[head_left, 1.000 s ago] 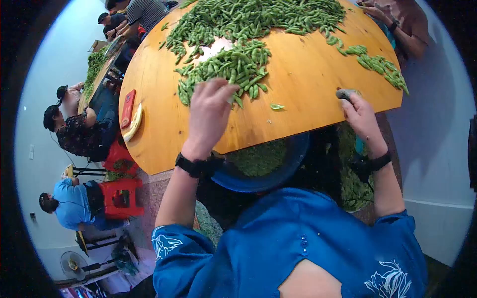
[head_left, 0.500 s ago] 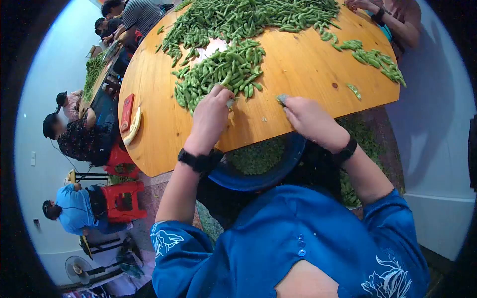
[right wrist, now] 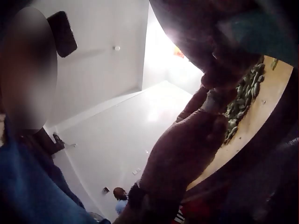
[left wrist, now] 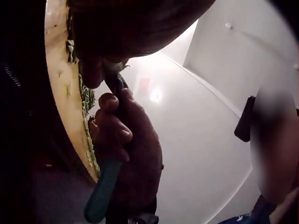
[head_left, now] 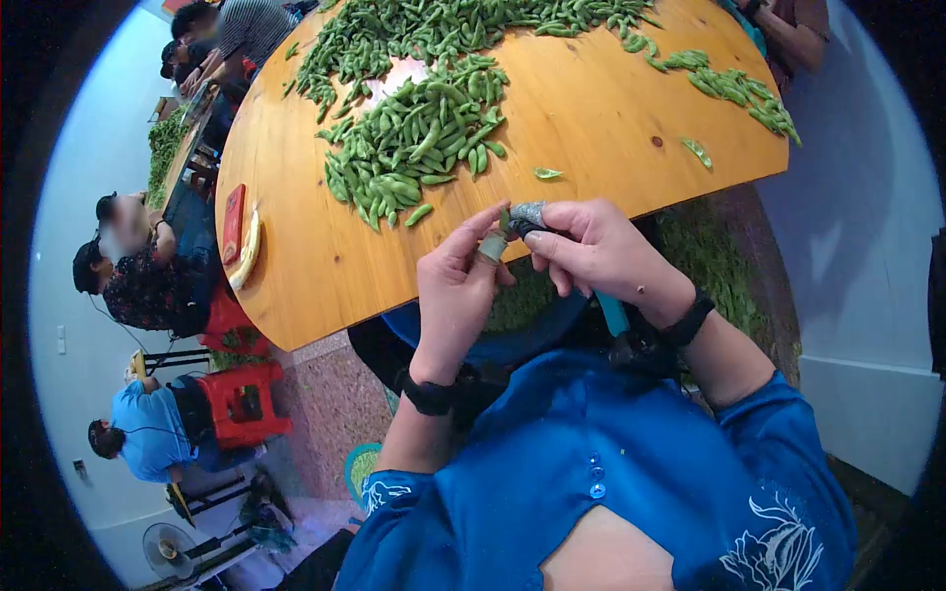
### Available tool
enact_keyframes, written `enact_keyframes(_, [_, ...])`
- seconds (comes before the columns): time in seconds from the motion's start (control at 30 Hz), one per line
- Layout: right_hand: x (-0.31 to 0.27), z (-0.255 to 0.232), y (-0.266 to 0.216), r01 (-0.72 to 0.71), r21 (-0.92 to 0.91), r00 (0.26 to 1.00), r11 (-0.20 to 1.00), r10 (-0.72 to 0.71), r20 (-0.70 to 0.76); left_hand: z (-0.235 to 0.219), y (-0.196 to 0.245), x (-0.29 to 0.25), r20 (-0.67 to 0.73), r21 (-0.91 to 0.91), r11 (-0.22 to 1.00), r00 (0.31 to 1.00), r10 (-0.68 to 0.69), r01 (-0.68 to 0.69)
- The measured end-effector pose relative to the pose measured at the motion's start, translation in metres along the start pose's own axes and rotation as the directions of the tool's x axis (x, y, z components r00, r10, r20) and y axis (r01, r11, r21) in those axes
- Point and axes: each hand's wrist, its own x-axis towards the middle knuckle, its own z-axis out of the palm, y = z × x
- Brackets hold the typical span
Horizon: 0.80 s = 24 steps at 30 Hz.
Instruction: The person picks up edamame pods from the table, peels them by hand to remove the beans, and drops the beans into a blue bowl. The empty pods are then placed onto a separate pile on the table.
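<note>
Both hands meet just over the table's near edge in the head view. My left hand (head_left: 458,286) pinches a green soybean pod (head_left: 505,218) between thumb and fingers; a pale wrap (head_left: 492,245) covers the thumb tip. My right hand (head_left: 606,248) grips a tool by its teal handle (head_left: 613,314), which sticks out below the fist. In the left wrist view the tool's handle (left wrist: 103,191) shows below the curled fingers, and a dark tip lies close to the left fingertips. A grey wrap (head_left: 529,211) sits on a right-hand digit. A heap of soybean pods (head_left: 414,143) lies ahead of the hands.
The wooden table (head_left: 572,108) bears a larger pod pile (head_left: 424,34), a pod row (head_left: 744,91), two stray pods, a red phone-like object (head_left: 234,225) and a banana (head_left: 246,251). A blue tub (head_left: 402,323) stands below the edge. Several people sit around.
The left hand went to the heap, took a pod and drew back toward the body. My right hand came in from the right to meet it, leaving an opened pod on the table.
</note>
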Motion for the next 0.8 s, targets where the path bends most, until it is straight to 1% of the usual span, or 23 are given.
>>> enact_keyframes(0.07, [-0.001,0.002,0.007,0.017,-0.008,1.0,1.0,-0.017,0.002,0.003,-0.003,-0.005,-0.037,0.199,0.971,0.99,0.139,-0.129])
enact_keyframes(0.1, [-0.002,0.003,0.009,0.04,-0.016,0.999,0.999,-0.04,0.003,0.004,-0.006,-0.006,-0.039,0.198,0.972,0.99,0.135,-0.125])
enact_keyframes(0.13, [-0.003,0.004,0.01,0.036,-0.015,0.999,0.999,-0.036,0.004,0.005,-0.011,-0.006,-0.026,0.31,0.92,0.965,0.261,-0.24])
enact_keyframes(0.17, [-0.004,0.003,0.011,0.037,-0.018,0.999,0.999,-0.037,-0.001,0.006,-0.014,-0.006,0.0,0.415,0.842,0.925,0.379,-0.345])
enact_keyframes(0.2, [-0.005,0.003,0.011,0.039,-0.021,0.999,0.999,-0.039,-0.008,0.009,-0.012,-0.008,-0.001,0.414,0.843,0.926,0.378,-0.343])
enact_keyframes(0.23, [-0.007,0.004,0.012,0.038,-0.022,0.999,0.999,-0.038,-0.007,0.011,-0.008,-0.01,-0.004,0.465,0.82,0.925,0.379,-0.334])
enact_keyframes(0.27, [-0.008,0.005,0.013,0.006,0.028,1.0,1.0,-0.006,0.006,0.013,-0.005,-0.013,-0.007,0.516,0.794,0.925,0.38,-0.323])
enact_keyframes(0.3, [-0.01,0.006,0.014,-0.027,0.077,0.999,0.997,0.025,0.022,0.013,-0.006,-0.015,-0.007,0.515,0.795,0.925,0.379,-0.321])
enact_keyframes(0.33, [-0.012,0.008,0.015,-0.029,0.078,0.999,0.997,0.028,0.021,0.013,-0.007,-0.017,-0.023,0.546,0.789,0.937,0.349,-0.281])
enact_keyframes(0.37, [-0.013,0.011,0.016,-0.042,0.142,0.999,0.989,0.042,0.003,0.014,-0.008,-0.019,-0.039,0.575,0.782,0.946,0.321,-0.241])
enact_keyframes(0.4, [-0.015,0.013,0.016,-0.053,0.206,0.998,0.977,0.057,-0.015,0.015,-0.009,-0.021,-0.04,0.573,0.783,0.946,0.32,-0.241])
enact_keyframes(0.43, [-0.016,0.017,0.017,-0.055,0.205,0.998,0.977,0.059,-0.016,0.016,-0.012,-0.023,-0.062,0.561,0.791,0.942,0.331,-0.242])
enact_keyframes(0.5, [-0.017,0.022,0.019,0.005,0.176,0.998,0.984,0.007,-0.066,0.019,-0.015,-0.026,-0.084,0.548,0.8,0.936,0.343,-0.244])
enact_keyframes(0.53, [-0.016,0.022,0.023,0.011,0.139,0.999,0.99,-0.004,-0.051,0.02,-0.016,-0.028,-0.095,0.533,0.81,0.933,0.346,-0.246])
enact_keyframes(0.57, [-0.015,0.023,0.027,0.012,0.139,0.999,0.99,-0.004,-0.053,0.021,-0.018,-0.029,-0.105,0.517,0.819,0.931,0.349,-0.249])
enact_keyframes(0.63, [-0.015,0.028,0.032,0.089,0.213,0.991,0.973,-0.066,-0.113,0.021,-0.022,-0.03,-0.099,0.516,0.818,0.931,0.35,-0.253])
enact_keyframes(0.73, [-0.015,0.031,0.036,0.116,0.175,0.988,0.978,-0.095,-0.124,0.022,-0.022,-0.033,-0.095,0.508,0.822,0.932,0.35,-0.257])
enact_keyframes(0.77, [-0.015,0.03,0.037,0.113,0.175,0.988,0.978,-0.091,-0.126,0.022,-0.021,-0.034,-0.095,0.5,0.826,0.931,0.351,-0.261])
enact_keyframes(0.8, [-0.015,0.028,0.037,0.047,0.184,0.994,0.982,-0.027,-0.11,0.021,-0.024,-0.034,-0.094,0.499,0.827,0.933,0.348,-0.259])
